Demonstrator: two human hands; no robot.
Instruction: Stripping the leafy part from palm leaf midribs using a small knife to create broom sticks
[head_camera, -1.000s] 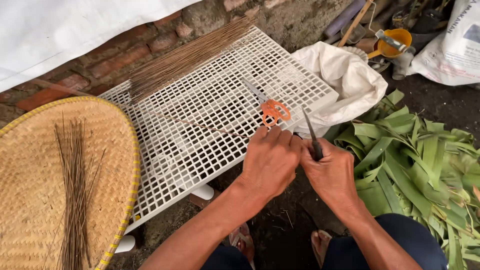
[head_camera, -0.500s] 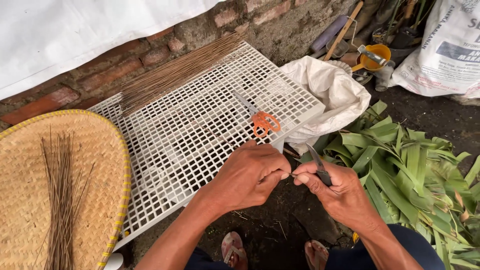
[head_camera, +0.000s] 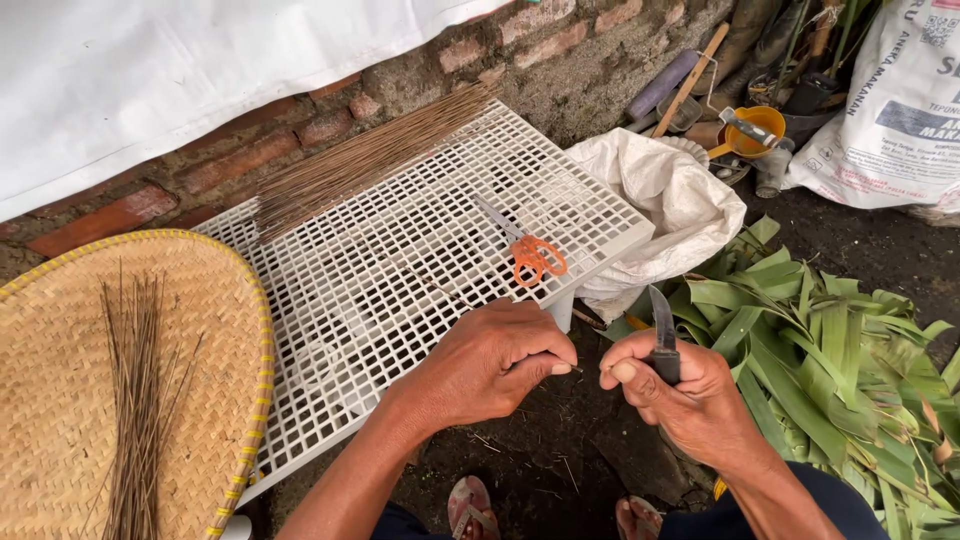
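Observation:
My right hand (head_camera: 685, 392) grips a small knife (head_camera: 663, 335) with its blade pointing up. My left hand (head_camera: 492, 362) is closed, pinching a thin stick between thumb and fingers near the front edge of a white plastic grid rack (head_camera: 400, 270). The two hands sit close together, a small gap between them. Orange-handled scissors (head_camera: 530, 252) lie on the rack just beyond my hands. A long bundle of thin brown sticks (head_camera: 370, 160) rests along the rack's far edge.
A round woven tray (head_camera: 60, 400) with loose sticks (head_camera: 135, 400) sits at the left. A white sack (head_camera: 670, 200) stands right of the rack. Green palm leaves (head_camera: 830, 360) pile at the right. A brick wall runs behind. My sandalled feet (head_camera: 470, 505) are below.
My hands have drawn back toward me and apart slightly; the knife blade now points upward. The view shifted, showing more of the leaves and the rack.

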